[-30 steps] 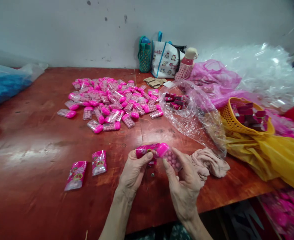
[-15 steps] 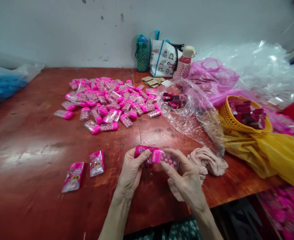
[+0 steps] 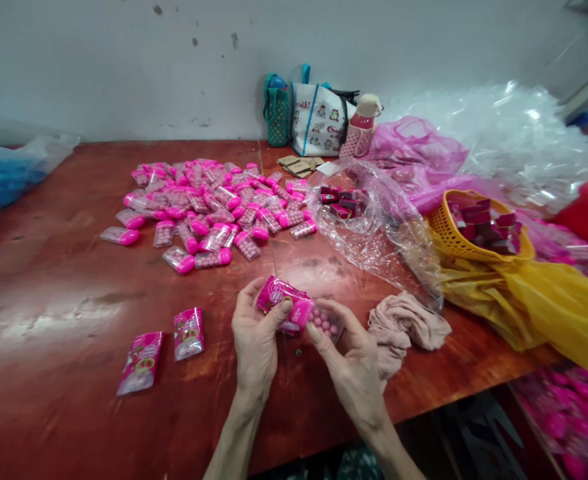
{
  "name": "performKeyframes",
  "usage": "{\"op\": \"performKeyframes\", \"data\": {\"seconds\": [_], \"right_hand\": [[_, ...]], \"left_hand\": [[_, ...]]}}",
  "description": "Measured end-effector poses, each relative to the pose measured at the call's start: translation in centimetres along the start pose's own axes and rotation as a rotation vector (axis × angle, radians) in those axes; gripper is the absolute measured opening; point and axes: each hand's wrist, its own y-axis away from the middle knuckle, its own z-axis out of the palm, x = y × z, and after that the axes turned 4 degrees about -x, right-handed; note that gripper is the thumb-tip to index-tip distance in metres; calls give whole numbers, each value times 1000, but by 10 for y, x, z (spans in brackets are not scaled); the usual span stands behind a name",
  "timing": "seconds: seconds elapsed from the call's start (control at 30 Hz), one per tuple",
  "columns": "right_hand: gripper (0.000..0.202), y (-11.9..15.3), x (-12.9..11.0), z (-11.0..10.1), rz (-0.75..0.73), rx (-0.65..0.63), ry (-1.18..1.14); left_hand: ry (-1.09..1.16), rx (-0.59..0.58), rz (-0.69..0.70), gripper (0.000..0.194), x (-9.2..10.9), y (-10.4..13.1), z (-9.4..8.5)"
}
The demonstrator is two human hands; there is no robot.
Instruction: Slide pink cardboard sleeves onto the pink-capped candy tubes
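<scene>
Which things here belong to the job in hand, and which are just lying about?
Likely in the job:
- printed wrapper in the left hand
- container of pink balls in the right hand
- piled containers
- two wrapped packs
- probably the yellow basket

Probably just lying about:
- crumpled cloth
- white printed bag
- green bottle pouch
- pink bottle

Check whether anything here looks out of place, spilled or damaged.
No clear spill or breakage shows. Mildly odd: dark marks blemish the pale wall, a tiny round spot, too small to identify, interrupts the red table, and a pinkish cloth lies crumpled near its front edge.
</scene>
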Motion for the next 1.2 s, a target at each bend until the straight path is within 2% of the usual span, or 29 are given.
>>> {"op": "performKeyframes", "data": {"seconds": [0.17,0.3,0.47,0.63,0.9,1.07,1.2], "right_hand": [[28,5,7,14,18,63,-33],[32,5,11,17,54,137,-18],[35,5,17,23,51,190,-10],[36,4,22,28,18,233,62],[38,4,7,22,38,50,68],[31,8,9,24,109,47,-7],[23,9,11,27,162,60,-100]], "left_hand": [[192,-86,-233,21,-2,-1,2],[244,-137,-272,23,-5,0,3],[192,-214,-336,10,-9,2,2],[247,-263,-438,11,-12,4,3],[239,-221,-361,20,-7,1,3],[183,-202,-320,19,-6,3,3],[156,-268,-361,21,-7,6,6]]}}
